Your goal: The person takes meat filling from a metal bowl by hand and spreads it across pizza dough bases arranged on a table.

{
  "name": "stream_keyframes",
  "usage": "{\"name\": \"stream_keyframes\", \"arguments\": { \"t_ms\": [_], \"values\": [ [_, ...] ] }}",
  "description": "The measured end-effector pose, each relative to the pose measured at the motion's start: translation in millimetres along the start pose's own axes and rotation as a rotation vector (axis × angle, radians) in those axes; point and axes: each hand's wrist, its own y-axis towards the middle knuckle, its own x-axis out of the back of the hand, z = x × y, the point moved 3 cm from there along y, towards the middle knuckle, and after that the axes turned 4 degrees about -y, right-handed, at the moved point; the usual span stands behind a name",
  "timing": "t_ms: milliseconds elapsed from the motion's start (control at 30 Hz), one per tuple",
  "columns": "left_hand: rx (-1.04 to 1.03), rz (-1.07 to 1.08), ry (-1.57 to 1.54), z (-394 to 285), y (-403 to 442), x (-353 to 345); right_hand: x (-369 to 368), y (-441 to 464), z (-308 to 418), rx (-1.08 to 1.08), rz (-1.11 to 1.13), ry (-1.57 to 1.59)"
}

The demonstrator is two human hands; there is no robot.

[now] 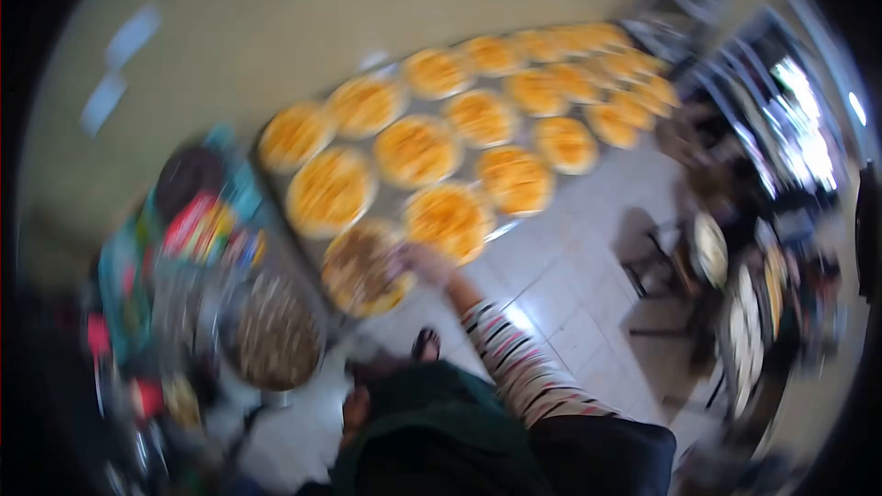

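My right hand, in a striped sleeve, reaches to the right edge of a round piece with a brown topping at the table's near end. Its fingers are smeared by motion, so I cannot make out whether they hold anything. Several round pieces with orange topping, such as one just beyond the hand, lie in rows on the long table. By the dark green cloth at my body, a blurred skin-coloured shape may be my left hand; its fingers cannot be made out.
At the left, a large round pan holds a brown mixture, beside colourful packets. A sandalled foot shows on the tiled floor. Racks and blurred round trays stand at the right.
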Motion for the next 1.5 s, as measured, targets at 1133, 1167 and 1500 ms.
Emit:
{"name": "stream_keyframes", "arguments": {
  "t_ms": [1133, 1167, 1500],
  "values": [
    [0.419, -0.231, -0.411, 173.3, -16.5, 126.5, -19.8, 80.8, -4.5, -0.493, -0.394, -1.337],
    [0.444, -0.214, -0.313, 176.7, -16.8, 125.4, -9.0, 73.3, -7.0, -0.499, -0.391, -1.337],
    [0.510, -0.290, -0.533, 164.1, -32.8, 82.5, 9.0, 82.0, -21.4, 0.073, 0.063, -1.757]
  ]
}}
